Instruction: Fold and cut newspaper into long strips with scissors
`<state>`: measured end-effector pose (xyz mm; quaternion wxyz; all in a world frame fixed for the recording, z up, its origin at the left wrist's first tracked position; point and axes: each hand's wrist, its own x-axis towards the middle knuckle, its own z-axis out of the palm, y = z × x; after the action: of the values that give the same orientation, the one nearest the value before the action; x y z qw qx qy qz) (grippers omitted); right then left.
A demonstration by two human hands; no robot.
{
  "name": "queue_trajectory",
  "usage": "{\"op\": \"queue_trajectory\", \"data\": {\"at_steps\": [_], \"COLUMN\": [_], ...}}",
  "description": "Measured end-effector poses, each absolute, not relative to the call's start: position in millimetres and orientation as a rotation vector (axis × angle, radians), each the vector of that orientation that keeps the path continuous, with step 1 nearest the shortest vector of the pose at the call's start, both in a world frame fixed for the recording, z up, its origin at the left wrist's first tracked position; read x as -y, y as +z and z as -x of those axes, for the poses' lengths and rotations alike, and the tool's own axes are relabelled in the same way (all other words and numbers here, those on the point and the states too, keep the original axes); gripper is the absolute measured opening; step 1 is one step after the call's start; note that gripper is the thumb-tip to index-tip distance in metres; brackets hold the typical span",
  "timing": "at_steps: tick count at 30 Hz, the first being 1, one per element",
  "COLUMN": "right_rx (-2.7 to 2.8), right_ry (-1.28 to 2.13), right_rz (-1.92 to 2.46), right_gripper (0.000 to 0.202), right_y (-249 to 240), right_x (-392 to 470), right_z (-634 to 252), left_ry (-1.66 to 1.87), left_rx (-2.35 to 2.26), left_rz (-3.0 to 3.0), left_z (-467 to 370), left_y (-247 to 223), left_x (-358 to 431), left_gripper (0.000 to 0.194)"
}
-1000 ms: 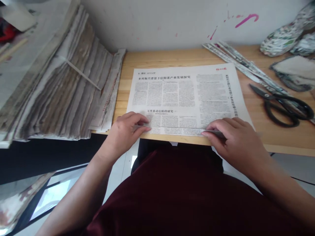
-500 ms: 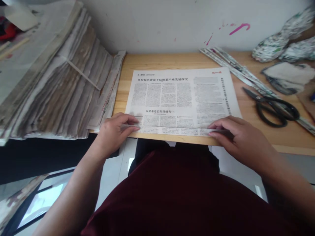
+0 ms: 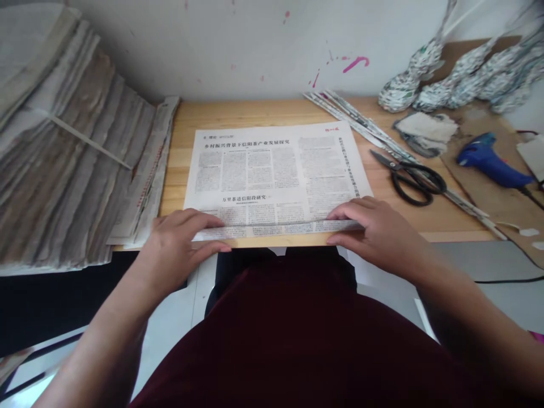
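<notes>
A printed newspaper sheet [image 3: 272, 170] lies flat on the wooden table, its near edge folded up in a narrow strip along the table's front. At the strip's left end is my left hand [image 3: 178, 238], its fingers on the paper and its thumb apart below, at the table edge. My right hand [image 3: 365, 229] is at the right end in the same way, fingertips on the fold and thumb lower down. Both hands have a gap between thumb and fingers.
Tied newspapers [image 3: 72, 153] are stacked at the left. Black scissors [image 3: 412, 178] lie right of the sheet beside paper strips [image 3: 361, 124]. Farther right are a blue glue gun [image 3: 493, 161], a cloth [image 3: 427, 133] and woven paper pieces [image 3: 399, 90] by the wall.
The view has shifted right, bringing the blue glue gun into sight. My thumbs have moved down and away from my fingers, off the paper's near edge.
</notes>
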<state>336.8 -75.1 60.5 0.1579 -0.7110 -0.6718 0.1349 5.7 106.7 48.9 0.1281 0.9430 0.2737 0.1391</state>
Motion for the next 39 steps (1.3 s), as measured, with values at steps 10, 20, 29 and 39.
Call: {"op": "queue_trajectory", "data": {"at_steps": [10,20,29,39], "right_rx": [2.121,2.191,2.284,2.266], "right_ry": [0.117,0.042,0.116,-0.030], "right_rz": [1.886,1.807,1.780,1.832], "right_gripper": [0.013,0.011,0.017,0.015], "right_y": [49.7,47.0,49.4,46.7], "right_x": [85.3,89.0,84.7,91.9], "right_z": [-319.6,-318.4,-320.8,-316.7], "left_ry": [0.567,0.539,0.544,0.575], "left_rx": [-0.539,-0.537,-0.528,-0.492], "left_rz": [-2.853,-2.772,-2.841,-2.958], "left_z": [-14.3,-15.6,-15.5,-9.9], "left_y": [37.8,45.5,45.8,38.9], "left_x": [-77.3,-80.9,-77.9,-72.4], "left_gripper": [0.019,0.017,0.019,0.029]}}
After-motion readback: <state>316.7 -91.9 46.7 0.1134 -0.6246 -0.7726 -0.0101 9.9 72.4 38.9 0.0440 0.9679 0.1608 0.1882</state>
